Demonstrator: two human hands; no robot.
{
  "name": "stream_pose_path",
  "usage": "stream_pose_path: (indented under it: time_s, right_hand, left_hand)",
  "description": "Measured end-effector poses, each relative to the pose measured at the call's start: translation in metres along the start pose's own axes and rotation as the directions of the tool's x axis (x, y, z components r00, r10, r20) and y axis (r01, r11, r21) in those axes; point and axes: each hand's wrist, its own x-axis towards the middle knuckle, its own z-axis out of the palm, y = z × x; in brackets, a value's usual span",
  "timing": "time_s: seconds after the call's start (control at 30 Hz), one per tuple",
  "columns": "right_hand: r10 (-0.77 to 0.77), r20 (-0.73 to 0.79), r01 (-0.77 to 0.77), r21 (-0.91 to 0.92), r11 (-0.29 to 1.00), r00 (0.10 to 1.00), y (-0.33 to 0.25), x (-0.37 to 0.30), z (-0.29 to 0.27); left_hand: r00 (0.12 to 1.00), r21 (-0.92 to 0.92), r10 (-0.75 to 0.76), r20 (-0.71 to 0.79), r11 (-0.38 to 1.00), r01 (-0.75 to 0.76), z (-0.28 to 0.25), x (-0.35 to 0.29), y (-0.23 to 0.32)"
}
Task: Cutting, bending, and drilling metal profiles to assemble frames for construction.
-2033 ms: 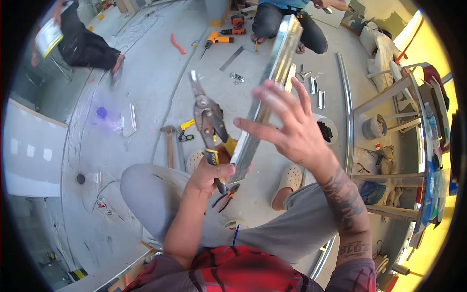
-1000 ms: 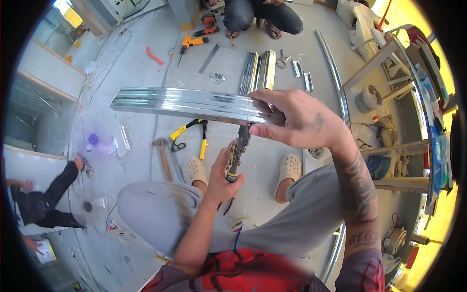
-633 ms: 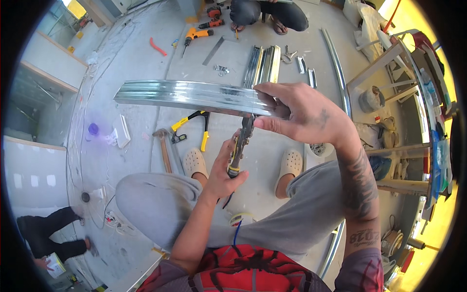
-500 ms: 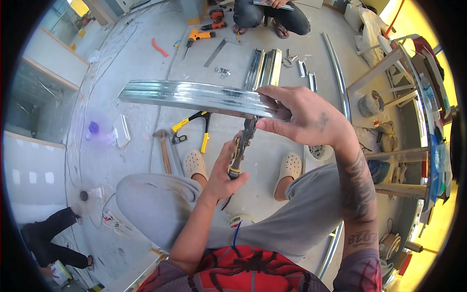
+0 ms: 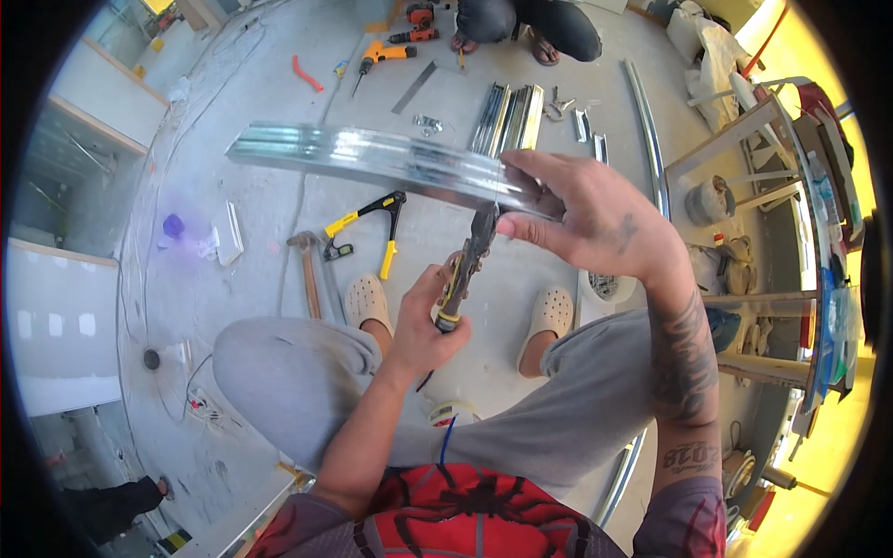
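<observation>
The left hand (image 5: 430, 321) is wrapped around aviation snips (image 5: 468, 265), their tip at the near edge of a shiny metal channel (image 5: 363, 155). The right hand (image 5: 605, 219) grasps the channel's right end, holding it crosswise above the floor (image 5: 270, 195). Below lie a hammer (image 5: 310, 276) and, farther off, an orange drill (image 5: 386, 53).

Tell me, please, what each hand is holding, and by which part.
The left hand grips the yellow-and-black-handled metal snips by their handles; the right hand holds the long, silvery metal channel by its right end.
</observation>
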Motion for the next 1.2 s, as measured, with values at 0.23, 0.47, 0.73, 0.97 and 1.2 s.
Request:
stream_pose_path:
  time_s: [0.23,0.47,0.73,0.97,1.2]
  right_hand:
    - [0.048,0.056,-0.049,0.016,0.999,0.997,-0.006,0.004,-0.006]
    - [0.114,0.101,-0.113,-0.01,0.994,0.988,-0.009,0.003,-0.007]
    - [0.081,0.059,-0.079,-0.045,0.996,0.995,-0.007,0.004,-0.006]
    - [0.086,0.065,-0.086,0.0,0.996,0.994,-0.006,0.004,-0.007]
    - [0.152,0.105,-0.144,-0.077,0.987,0.983,-0.013,0.008,0.0]
  left_hand:
    - [0.995,0.065,-0.059,-0.086,0.996,0.065,-0.002,0.0,0.002]
    - [0.998,0.035,-0.058,-0.028,0.998,0.059,-0.004,-0.001,0.016]
    - [0.997,0.022,-0.082,-0.001,0.996,0.082,-0.007,-0.002,0.02]
    - [0.991,0.115,-0.126,-0.051,0.985,0.131,-0.004,-0.001,0.015]
    - [0.976,0.138,-0.185,-0.114,0.97,0.2,-0.004,-0.001,0.002]
